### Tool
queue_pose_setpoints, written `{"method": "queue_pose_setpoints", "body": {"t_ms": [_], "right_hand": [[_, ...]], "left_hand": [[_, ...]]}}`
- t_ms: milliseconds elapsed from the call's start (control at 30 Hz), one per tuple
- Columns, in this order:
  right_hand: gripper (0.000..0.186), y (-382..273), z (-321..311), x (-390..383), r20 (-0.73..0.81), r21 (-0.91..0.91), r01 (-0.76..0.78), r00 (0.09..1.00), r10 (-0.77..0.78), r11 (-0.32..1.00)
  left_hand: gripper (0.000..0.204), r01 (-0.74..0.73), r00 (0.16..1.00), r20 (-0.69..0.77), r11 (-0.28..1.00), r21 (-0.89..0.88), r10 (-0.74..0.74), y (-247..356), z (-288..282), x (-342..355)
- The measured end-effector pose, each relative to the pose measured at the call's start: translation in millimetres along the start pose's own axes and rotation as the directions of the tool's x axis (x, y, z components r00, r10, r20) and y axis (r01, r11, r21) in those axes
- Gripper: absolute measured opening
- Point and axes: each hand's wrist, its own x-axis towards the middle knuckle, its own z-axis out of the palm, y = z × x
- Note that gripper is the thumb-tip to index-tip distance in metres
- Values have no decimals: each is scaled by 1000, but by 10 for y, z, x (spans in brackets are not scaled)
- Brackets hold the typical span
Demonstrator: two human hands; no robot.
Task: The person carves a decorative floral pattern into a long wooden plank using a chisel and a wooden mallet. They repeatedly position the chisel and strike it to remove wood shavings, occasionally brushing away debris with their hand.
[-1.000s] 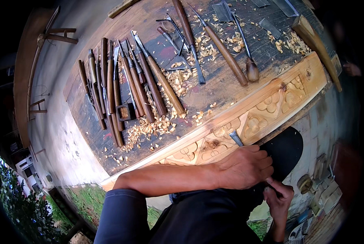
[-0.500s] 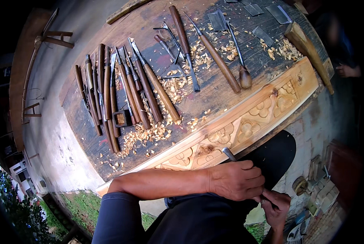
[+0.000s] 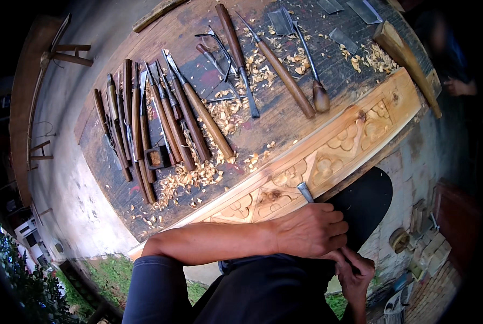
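Observation:
A carved pale board (image 3: pixel 392 97) with petal reliefs and triangles lies diagonally along the bench's near edge. My left hand (image 3: pixel 311 229) is closed around a chisel (image 3: pixel 306 191), whose metal end rests at the board's lower carved band. Below it, my right hand (image 3: pixel 355 272) grips toward the handle end, which is mostly hidden by the fingers. Many wooden-handled carving tools (image 3: pixel 206 121) lie on the bench above the board, among curly shavings (image 3: pixel 187 178).
The worn bench (image 3: pixel 117 167) holds a small dark square block (image 3: pixel 156 158), metal plates (image 3: pixel 344 40) and a wooden mallet (image 3: pixel 409 59). A long wooden bench (image 3: pixel 36 75) stands left. Another person (image 3: pixel 452 70) is at the dim right edge. Stacked pieces (image 3: pixel 430 248) lie below right.
The view has shifted slightly. The chisel end dipped along the board, then moved slightly up and right again; both hands stayed on the tool.

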Motion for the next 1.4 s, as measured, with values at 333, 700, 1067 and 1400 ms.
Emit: {"method": "queue_pose_setpoints", "body": {"t_ms": [333,700,1067,1400], "right_hand": [[33,-159,52,-75,30,96,-175,984,173,980],[23,-47,82,53,8,101,-185,983,186,977],[23,-35,-89,279,56,91,-108,993,104,990],[25,-66,-209,403,83,74,-86,993,80,994]], "left_hand": [[41,-14,999,-41,1000,-18,13,1,0,14],[37,73,997,4,996,53,-73,-36,63,1],[27,140,990,12,989,50,-141,-25,4,64],[29,160,987,-33,984,74,-158,-21,3,92]]}}
